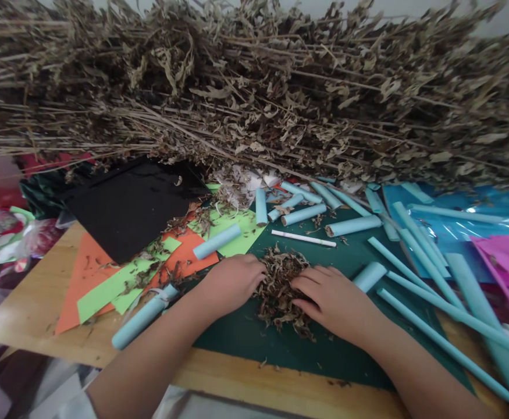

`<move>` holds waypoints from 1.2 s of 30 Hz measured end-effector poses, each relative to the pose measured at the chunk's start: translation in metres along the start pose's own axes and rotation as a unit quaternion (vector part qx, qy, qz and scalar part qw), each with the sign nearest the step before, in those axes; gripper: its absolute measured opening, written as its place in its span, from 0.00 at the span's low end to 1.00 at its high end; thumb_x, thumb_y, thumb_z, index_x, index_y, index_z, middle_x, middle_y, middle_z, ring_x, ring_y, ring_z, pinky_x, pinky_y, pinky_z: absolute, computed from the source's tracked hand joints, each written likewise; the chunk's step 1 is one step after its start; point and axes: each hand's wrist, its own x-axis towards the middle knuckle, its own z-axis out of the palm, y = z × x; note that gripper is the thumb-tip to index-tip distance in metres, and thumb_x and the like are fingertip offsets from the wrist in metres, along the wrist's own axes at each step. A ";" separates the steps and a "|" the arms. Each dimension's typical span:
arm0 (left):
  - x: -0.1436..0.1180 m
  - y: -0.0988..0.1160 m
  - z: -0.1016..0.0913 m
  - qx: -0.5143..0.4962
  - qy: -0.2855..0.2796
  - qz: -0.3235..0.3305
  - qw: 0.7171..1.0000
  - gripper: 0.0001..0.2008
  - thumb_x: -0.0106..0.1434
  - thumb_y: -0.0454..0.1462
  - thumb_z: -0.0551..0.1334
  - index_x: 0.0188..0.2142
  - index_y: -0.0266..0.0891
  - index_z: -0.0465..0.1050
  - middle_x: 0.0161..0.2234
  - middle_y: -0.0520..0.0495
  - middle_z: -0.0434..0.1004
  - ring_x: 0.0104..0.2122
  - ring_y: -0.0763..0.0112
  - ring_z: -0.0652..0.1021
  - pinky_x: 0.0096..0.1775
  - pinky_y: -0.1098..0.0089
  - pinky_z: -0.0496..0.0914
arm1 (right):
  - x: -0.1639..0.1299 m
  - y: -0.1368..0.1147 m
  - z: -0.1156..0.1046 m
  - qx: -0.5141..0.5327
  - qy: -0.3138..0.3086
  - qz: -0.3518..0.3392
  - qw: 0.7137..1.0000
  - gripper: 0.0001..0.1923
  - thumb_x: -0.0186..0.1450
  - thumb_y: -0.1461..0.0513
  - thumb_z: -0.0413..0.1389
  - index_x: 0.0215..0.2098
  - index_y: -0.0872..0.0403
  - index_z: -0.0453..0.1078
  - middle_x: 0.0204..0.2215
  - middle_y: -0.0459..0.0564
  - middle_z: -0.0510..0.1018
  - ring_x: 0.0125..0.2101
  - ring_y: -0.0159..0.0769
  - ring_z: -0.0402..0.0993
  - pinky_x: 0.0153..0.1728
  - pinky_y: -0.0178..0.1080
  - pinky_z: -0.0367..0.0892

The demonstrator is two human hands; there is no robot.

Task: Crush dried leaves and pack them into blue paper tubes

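A small heap of crumbled dry leaves [280,288] lies on a dark green mat [254,337] in front of me. My left hand [232,282] presses against the heap's left side with its fingers curled into the leaves. From the right, my right hand [333,299] cups the same heap, fingers bent over its edge. Both hands touch the leaves; whether either actually grips a bunch cannot be told.
A big bundle of dried leafy stalks [254,93] spans the back. Several light blue paper rolls [304,214] and long thin blue tubes [424,285] lie around. Orange and green paper sheets [118,279], a black sheet [132,206], a white stick [303,238] and pink paper [507,267] are nearby.
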 end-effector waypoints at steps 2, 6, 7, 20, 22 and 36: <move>0.000 0.001 0.000 -0.006 -0.002 0.006 1.000 0.12 0.62 0.34 0.45 0.36 0.38 0.66 0.32 0.47 0.70 0.34 0.69 0.71 0.37 0.68 0.66 | 0.000 -0.001 -0.001 0.002 0.001 -0.011 1.000 0.06 0.58 0.60 0.50 0.34 0.51 0.65 0.30 0.47 0.70 0.33 0.38 0.63 0.33 0.41 0.57; 0.000 0.002 -0.004 -0.012 -0.007 0.012 1.000 0.13 0.62 0.35 0.44 0.38 0.39 0.66 0.33 0.47 0.69 0.36 0.68 0.70 0.38 0.67 0.65 | -0.002 0.002 -0.006 0.008 0.031 -0.006 0.999 0.10 0.60 0.56 0.48 0.37 0.52 0.65 0.34 0.48 0.70 0.34 0.38 0.63 0.35 0.42 0.57; -0.001 0.003 -0.006 -0.012 -0.005 0.016 1.000 0.13 0.62 0.37 0.45 0.39 0.39 0.66 0.35 0.47 0.69 0.37 0.67 0.70 0.39 0.67 0.65 | -0.003 0.004 -0.008 0.008 0.046 0.004 0.999 0.12 0.60 0.56 0.47 0.39 0.52 0.64 0.36 0.49 0.70 0.35 0.39 0.63 0.35 0.43 0.57; -0.006 0.004 0.015 -0.038 -0.070 0.053 0.995 0.53 0.39 0.60 0.56 0.58 0.41 0.33 0.59 0.36 0.24 0.57 0.50 0.37 0.54 0.51 0.42 | -0.014 0.019 0.008 -0.013 -0.052 0.027 0.998 0.57 0.40 0.45 0.58 0.59 0.58 0.36 0.58 0.60 0.38 0.57 0.46 0.34 0.54 0.51 0.42; -0.004 0.004 0.016 -0.037 -0.065 0.058 0.995 0.53 0.40 0.59 0.56 0.58 0.39 0.32 0.59 0.35 0.25 0.57 0.53 0.37 0.54 0.54 0.44 | -0.013 0.018 0.008 -0.005 -0.058 0.025 0.998 0.57 0.41 0.47 0.59 0.59 0.59 0.36 0.58 0.61 0.38 0.57 0.45 0.33 0.54 0.50 0.43; 0.002 0.007 0.021 0.008 -0.030 0.060 0.998 0.44 0.50 0.56 0.53 0.57 0.31 0.39 0.58 0.34 0.40 0.57 0.57 0.45 0.55 0.58 0.45 | -0.009 0.008 0.012 -0.030 -0.026 0.029 0.999 0.45 0.48 0.53 0.55 0.57 0.63 0.44 0.57 0.60 0.45 0.56 0.43 0.41 0.53 0.46 0.49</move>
